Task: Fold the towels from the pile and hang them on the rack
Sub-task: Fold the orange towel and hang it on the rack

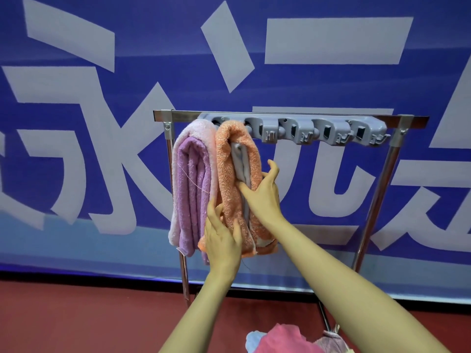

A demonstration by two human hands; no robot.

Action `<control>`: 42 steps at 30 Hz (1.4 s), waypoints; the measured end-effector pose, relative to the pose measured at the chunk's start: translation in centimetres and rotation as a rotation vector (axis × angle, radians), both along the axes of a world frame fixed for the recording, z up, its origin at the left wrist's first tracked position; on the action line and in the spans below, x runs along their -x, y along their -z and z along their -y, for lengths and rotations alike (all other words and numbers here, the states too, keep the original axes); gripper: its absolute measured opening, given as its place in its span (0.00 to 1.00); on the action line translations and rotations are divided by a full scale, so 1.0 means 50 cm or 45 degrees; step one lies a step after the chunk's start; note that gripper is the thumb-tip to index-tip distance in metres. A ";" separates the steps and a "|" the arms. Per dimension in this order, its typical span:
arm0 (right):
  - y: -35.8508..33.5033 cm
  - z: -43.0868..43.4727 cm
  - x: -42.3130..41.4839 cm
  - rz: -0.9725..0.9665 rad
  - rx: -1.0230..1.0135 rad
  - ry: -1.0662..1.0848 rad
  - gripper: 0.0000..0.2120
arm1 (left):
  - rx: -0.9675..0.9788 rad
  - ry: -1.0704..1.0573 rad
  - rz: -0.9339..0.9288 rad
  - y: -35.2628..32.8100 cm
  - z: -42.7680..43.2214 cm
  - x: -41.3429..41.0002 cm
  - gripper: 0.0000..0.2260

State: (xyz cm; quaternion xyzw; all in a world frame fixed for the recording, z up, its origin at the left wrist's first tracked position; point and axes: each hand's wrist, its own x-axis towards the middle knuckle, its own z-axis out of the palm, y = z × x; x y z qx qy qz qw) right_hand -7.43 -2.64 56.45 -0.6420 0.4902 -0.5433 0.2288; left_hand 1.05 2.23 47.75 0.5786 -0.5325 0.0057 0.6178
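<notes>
— So where is the orange towel (229, 174) now?
— Draped over the rack (178, 114) bar at the centre of the frame, touching the pink towel (193, 179) on its left. The pile (280, 338) waits at the bottom edge.
— And the hands?
— The left hand (221, 240) lies flat against the towel's lower end, fingers relaxed, gripping nothing. The right hand (262, 189) rests higher up on the fold, fingers reaching in, thumb splayed. Whether it pinches an edge I cannot tell.
— How will it handle?
— Light, soft, floppy terry, I'd judge. It shouldn't be slippery, but the thick folds may slide apart. Best taken at both hanging ends, or pinched through all layers near the bar.
</notes>
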 end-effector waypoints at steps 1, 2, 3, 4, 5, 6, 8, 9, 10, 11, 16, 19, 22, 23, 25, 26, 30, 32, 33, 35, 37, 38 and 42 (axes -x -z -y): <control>0.007 0.004 -0.001 -0.022 -0.009 0.010 0.40 | -0.019 -0.006 -0.014 0.002 0.003 -0.003 0.31; 0.013 0.007 -0.001 -0.048 -0.018 0.018 0.39 | -0.037 -0.010 -0.023 0.003 0.007 -0.005 0.28; 0.020 0.010 0.000 -0.064 -0.030 0.027 0.38 | -0.039 -0.024 -0.006 0.003 0.012 -0.007 0.23; 0.025 0.013 0.004 -0.071 -0.043 0.038 0.36 | -0.026 -0.048 0.041 0.003 0.015 -0.008 0.17; 0.031 0.016 0.009 -0.067 -0.054 0.046 0.34 | -0.019 -0.069 0.096 0.002 0.018 -0.007 0.13; 0.034 0.018 0.016 -0.055 -0.061 0.050 0.32 | -0.025 -0.063 0.133 0.001 0.020 -0.002 0.13; 0.036 0.023 0.032 -0.039 -0.063 0.045 0.29 | -0.091 0.029 0.077 -0.006 0.022 0.021 0.18; 0.035 0.026 0.041 -0.039 -0.057 0.041 0.28 | -0.152 0.094 0.019 -0.014 0.020 0.037 0.20; 0.031 0.027 0.051 -0.041 -0.049 0.036 0.27 | -0.205 0.157 -0.040 -0.021 0.019 0.054 0.21; 0.026 0.028 0.060 -0.042 -0.041 0.031 0.27 | -0.234 0.236 -0.098 -0.025 0.022 0.070 0.21; -0.005 0.037 0.105 -0.070 -0.029 0.052 0.26 | -0.398 0.441 -0.320 -0.055 0.060 0.095 0.13; -0.010 0.042 0.108 -0.121 -0.011 0.054 0.25 | -0.533 0.542 -0.336 -0.053 0.079 0.080 0.15; -0.007 0.043 0.104 -0.161 0.009 0.059 0.25 | -0.569 0.601 -0.379 -0.042 0.072 0.075 0.22; -0.007 0.043 0.103 -0.160 0.012 0.056 0.24 | -0.546 0.620 -0.384 -0.038 0.074 0.079 0.24; -0.009 0.043 0.104 -0.144 0.008 0.054 0.24 | -0.496 0.653 -0.355 -0.041 0.074 0.096 0.22; -0.013 0.043 0.108 -0.137 0.005 0.055 0.24 | -0.471 0.684 -0.368 -0.044 0.078 0.105 0.21; -0.039 0.049 0.136 -0.140 -0.012 0.039 0.23 | -0.547 0.785 -0.610 -0.049 0.088 0.140 0.21; -0.050 0.052 0.144 -0.163 -0.020 0.026 0.22 | -0.569 0.845 -0.697 -0.028 0.101 0.147 0.28; -0.052 0.054 0.144 -0.172 -0.026 0.022 0.22 | -0.579 0.894 -0.716 -0.005 0.118 0.150 0.31; -0.051 0.055 0.141 -0.195 -0.037 0.023 0.22 | -0.618 0.894 -0.657 0.012 0.119 0.143 0.32; -0.040 0.055 0.134 -0.189 -0.052 0.004 0.22 | -0.636 0.751 -0.502 -0.006 0.072 0.119 0.27; -0.032 0.055 0.129 -0.169 -0.062 -0.017 0.23 | -0.597 0.662 -0.429 -0.010 0.049 0.105 0.25; 0.000 0.046 0.094 -0.074 -0.085 -0.076 0.24 | -0.379 0.438 -0.148 0.005 -0.008 0.036 0.27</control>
